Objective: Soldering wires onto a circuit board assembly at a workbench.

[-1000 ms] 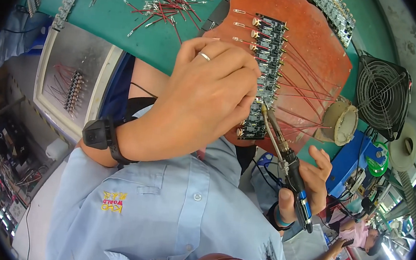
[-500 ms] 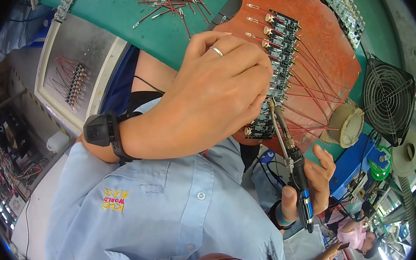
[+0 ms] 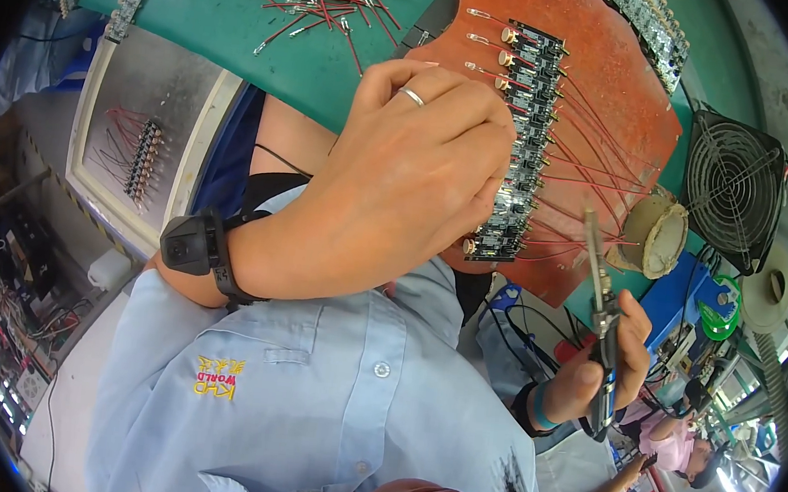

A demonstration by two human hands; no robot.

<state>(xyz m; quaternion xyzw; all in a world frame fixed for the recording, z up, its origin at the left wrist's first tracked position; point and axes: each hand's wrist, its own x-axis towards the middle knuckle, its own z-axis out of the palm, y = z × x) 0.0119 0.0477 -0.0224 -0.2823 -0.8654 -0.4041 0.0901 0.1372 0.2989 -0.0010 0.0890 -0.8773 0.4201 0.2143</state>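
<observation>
My left hand, with a ring and a black watch, lies over the left side of a strip of black circuit boards. Its fingers are pinched together at the strip's edge; what they hold is hidden beneath them. My right hand grips a soldering iron, black and blue, its tip pointing up and apart from the boards. Thin red wires run out from the strip's right side. Several short red wires with clear ends stick out at its upper left. The strip rests on a reddish-brown board.
Loose red wires lie heaped on the green mat. Right of the brown board stand a round pale container and a black fan. A framed tray at left holds another wired strip. A person is at lower right.
My right hand has drawn the soldering iron off the boards, rightward and slightly down, and turned it more upright. My left hand has stayed almost still.
</observation>
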